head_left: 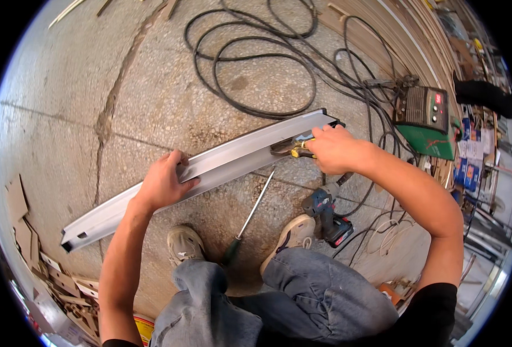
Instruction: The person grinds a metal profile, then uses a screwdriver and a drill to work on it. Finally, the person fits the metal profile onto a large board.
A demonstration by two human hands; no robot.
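Note:
A long silver metal channel (233, 156) with dark end pieces lies slantwise across the floor in front of me. Near its middle, my left hand (166, 180) is closed round it, thumb on the near side and fingers over the far edge. My right hand (335, 147) grips pliers with yellow-and-black handles (303, 148); their jaws reach into the channel close to its right end. What the jaws touch, if anything, I cannot make out. A screwdriver (254, 208) with a long shaft and dark green handle lies between my shoes. The cordless drill (328, 214) rests just below my right hand.
Black cable (256, 110) lies in loops beyond the channel and runs right to a green-and-black welding machine (426, 118). Long boards (406, 34) are stacked at the far right. Wood offcuts (65, 283) are piled at the lower left. A crack (102, 124) crosses the floor.

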